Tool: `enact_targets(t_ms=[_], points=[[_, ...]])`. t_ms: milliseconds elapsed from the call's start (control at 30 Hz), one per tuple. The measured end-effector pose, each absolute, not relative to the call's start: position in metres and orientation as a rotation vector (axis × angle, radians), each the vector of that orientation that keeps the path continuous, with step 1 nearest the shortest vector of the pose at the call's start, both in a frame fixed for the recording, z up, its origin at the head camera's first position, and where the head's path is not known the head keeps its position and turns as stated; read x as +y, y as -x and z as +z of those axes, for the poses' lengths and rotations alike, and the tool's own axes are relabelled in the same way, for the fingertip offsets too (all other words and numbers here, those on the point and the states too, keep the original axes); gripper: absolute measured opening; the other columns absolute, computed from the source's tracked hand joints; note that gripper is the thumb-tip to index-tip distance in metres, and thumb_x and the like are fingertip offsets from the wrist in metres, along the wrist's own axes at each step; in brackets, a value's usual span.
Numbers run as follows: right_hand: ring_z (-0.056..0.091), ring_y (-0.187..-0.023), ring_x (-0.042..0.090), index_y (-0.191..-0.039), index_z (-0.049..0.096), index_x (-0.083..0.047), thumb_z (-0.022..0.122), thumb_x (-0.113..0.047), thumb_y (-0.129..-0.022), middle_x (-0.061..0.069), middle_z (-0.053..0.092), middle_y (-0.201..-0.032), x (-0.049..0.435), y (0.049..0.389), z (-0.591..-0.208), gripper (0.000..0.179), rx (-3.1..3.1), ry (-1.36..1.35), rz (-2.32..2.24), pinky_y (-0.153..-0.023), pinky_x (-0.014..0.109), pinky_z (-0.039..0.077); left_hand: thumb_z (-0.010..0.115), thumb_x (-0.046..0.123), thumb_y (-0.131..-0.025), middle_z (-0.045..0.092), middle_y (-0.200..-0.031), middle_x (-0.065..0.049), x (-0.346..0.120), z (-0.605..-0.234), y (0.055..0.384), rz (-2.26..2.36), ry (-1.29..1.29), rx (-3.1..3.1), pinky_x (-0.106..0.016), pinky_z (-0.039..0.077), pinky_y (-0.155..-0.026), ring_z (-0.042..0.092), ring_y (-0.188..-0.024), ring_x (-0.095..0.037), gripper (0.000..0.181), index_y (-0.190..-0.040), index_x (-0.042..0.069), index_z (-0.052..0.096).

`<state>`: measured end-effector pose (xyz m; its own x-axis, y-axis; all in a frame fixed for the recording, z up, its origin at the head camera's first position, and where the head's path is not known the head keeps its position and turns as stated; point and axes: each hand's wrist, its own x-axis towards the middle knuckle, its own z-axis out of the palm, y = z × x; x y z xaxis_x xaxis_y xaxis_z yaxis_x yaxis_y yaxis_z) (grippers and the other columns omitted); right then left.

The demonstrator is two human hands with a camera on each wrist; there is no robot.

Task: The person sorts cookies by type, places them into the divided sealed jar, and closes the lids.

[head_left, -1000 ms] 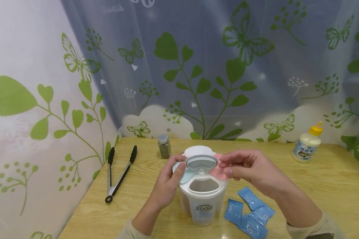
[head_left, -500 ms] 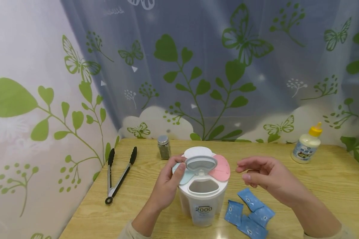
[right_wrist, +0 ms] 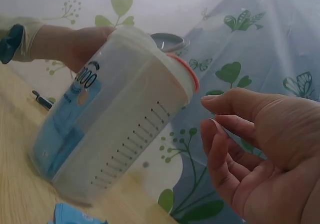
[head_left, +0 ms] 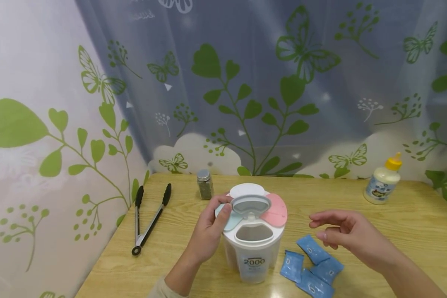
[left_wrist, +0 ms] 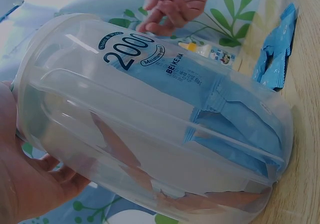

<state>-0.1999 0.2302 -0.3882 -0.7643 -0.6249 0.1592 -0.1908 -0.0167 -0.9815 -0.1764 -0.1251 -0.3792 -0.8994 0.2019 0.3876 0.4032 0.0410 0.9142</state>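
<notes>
A clear plastic storage container (head_left: 254,265) marked "2000" stands on the table, its white top divided into coloured flip lids. The front lid (head_left: 251,204) is raised over an open compartment; the pink lid (head_left: 275,210) and pale blue lid are down. My left hand (head_left: 207,231) grips the container's upper left side, thumb on the blue lid. Blue sachets (left_wrist: 240,124) show through the container wall in the left wrist view. My right hand (head_left: 352,231), holding nothing, hovers with loosely bent fingers right of the container, above several blue sachets (head_left: 314,269) lying on the table.
Black-and-silver tongs (head_left: 149,225) lie spread at the left of the table. Behind the container stands a small glass jar (head_left: 205,186) with a grey cap. A bottle (head_left: 382,184) with a yellow nozzle cap stands at the far right. A patterned curtain (head_left: 268,103) hangs behind the table.
My right hand has moved away from the pink lid, rightward and down toward the sachets. My left hand stays on the container, and the raised lid has not moved.
</notes>
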Motion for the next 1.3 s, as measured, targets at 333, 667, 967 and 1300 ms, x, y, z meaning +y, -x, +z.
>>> enact_targets(t_ms=[333, 667, 967, 1300], points=[[0.067, -0.084, 0.008, -0.13, 0.063, -0.027, 0.054, -0.001, -0.1, -0.012, 0.068, -0.12, 0.248, 0.203, -0.407, 0.04, 2.079, 0.689, -1.715, -0.068, 0.029, 0.054, 0.042, 0.017, -0.107, 0.048, -0.149, -0.017, -0.125, -0.381, 0.178, -1.965, 0.614, -2.161, -0.053, 0.028, -0.117, 0.034, -0.148, -0.034, 0.022, -0.119, 0.002, 0.052], [0.069, -0.093, 0.007, -0.126, 0.063, -0.039, 0.053, -0.005, -0.102, -0.018, 0.067, -0.118, 0.27, 0.205, -0.439, 0.042, 2.087, 0.545, -1.676, -0.066, 0.026, 0.053, 0.043, 0.017, -0.107, 0.046, -0.151, -0.016, -0.124, -0.381, 0.177, -1.967, 0.614, -2.164, -0.023, 0.032, -0.114, 0.033, -0.148, -0.033, 0.021, -0.119, 0.002, 0.052], [0.07, -0.097, 0.005, -0.134, 0.059, -0.007, 0.06, -0.007, -0.099, -0.021, 0.068, -0.117, 0.273, 0.21, -0.462, 0.036, 2.209, 0.565, -1.643, -0.071, 0.024, 0.057, 0.043, 0.017, -0.107, 0.046, -0.149, -0.018, -0.126, -0.386, 0.179, -1.95, 0.612, -2.172, -0.039, 0.031, -0.117, 0.035, -0.146, -0.037, 0.021, -0.118, 0.002, 0.053], [0.05, -0.06, 0.002, -0.136, 0.054, 0.003, 0.073, -0.018, -0.091, 0.006, 0.071, -0.125, 0.259, 0.217, -0.477, 0.053, 2.379, 0.476, -1.506, -0.055, 0.025, 0.048, 0.042, 0.017, -0.107, 0.047, -0.15, -0.018, -0.126, -0.382, 0.178, -1.944, 0.622, -2.168, -0.055, 0.026, -0.118, 0.033, -0.148, -0.037, 0.021, -0.118, 0.001, 0.052]])
